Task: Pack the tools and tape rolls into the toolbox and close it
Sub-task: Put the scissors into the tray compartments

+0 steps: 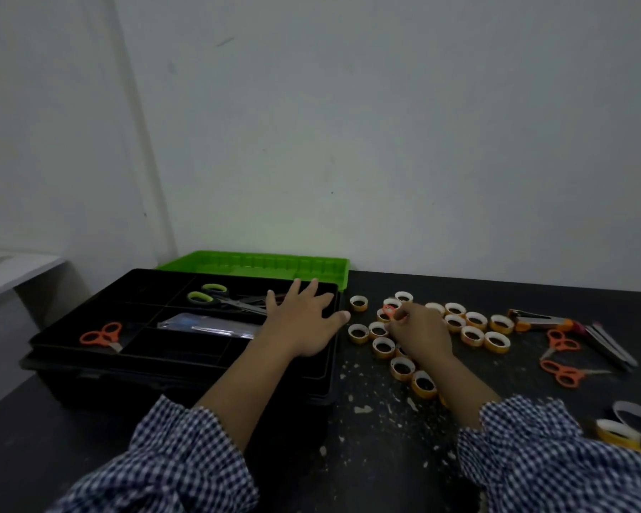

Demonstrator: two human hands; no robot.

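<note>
Nearest, two larger tape rolls (629,425) lie on the black counter (385,438), well right of the toolbox (163,364). The left hand (304,320) rests flat, fingers spread, on the toolbox's right edge. Just right of the toolbox, the right hand (419,333) is closed on something small and orange among the small tape rolls (470,327). Orange scissors (561,359) lie farther right. Inside the toolbox sit small orange scissors (102,336), a clear packet (208,325) and green-handled scissors (223,299). Its green lid (256,266) lies open behind.

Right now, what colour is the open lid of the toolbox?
Bright green. The lid lies open behind the black toolbox, seen clearly in the head view.
</note>
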